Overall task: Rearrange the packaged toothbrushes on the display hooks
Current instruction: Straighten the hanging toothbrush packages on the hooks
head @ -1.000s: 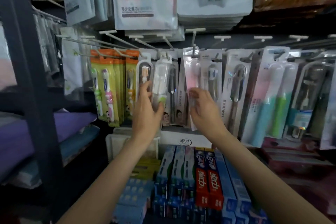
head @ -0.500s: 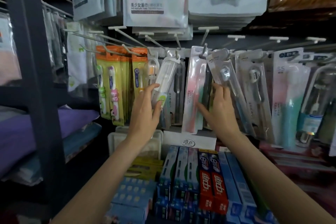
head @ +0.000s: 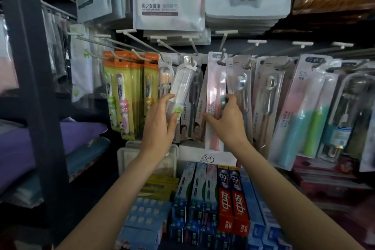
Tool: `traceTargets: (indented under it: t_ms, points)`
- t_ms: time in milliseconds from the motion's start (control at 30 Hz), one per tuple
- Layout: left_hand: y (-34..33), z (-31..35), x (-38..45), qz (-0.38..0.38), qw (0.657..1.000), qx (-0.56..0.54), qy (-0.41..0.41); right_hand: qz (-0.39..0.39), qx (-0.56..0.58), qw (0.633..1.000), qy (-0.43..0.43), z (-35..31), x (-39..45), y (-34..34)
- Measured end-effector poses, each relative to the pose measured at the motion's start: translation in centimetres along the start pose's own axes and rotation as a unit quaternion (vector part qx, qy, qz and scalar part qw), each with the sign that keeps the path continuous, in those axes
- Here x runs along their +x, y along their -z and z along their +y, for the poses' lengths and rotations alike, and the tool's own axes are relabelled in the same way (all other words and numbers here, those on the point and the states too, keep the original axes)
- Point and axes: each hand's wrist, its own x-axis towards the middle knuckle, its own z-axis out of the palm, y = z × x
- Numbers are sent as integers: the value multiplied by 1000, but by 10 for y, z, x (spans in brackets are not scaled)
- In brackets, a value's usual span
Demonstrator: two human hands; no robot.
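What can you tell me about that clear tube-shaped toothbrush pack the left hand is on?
The clear pack is a long rounded case of see-through plastic with a white cap end and a green label near its foot. It hangs from a hook by its top, tilted with the bottom swung left. The left hand grips its lower part, thumb on the front. Dark toothbrush packs hang beside it.

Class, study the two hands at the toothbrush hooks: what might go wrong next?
1. The left hand holds the clear-cased toothbrush tilted on its hook; it might slip off.
2. The right hand grips the pink toothbrush pack among crowded packs; pulling may dislodge the grey-brush pack beside it.
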Motion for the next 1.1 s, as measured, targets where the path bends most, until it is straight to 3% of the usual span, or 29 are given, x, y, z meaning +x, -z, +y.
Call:
traceTargets:
  t_ms: [133,400,633,800,933,1100]
  points:
    - [-3,2,-1,3,1000,0,5,8,2,999,51,-1,-11,23]
    - [-9,3,-3,16,1000,-14,13,-101,36,989,97,5,-16,64]
    - [-5,7,-4,16,1000,-5,18,-100,-1,987,127,13,-15,67]
    - [-11,14,-9,87,993,59,48,-95,5,983,157,20,-29,82]
    - [-24,27,-11,137,988,64,24,-56,39,982,174,42,-48,115]
    - [-62,73,-7,120,989,-8,-91,80,57,989,114,71,-57,161]
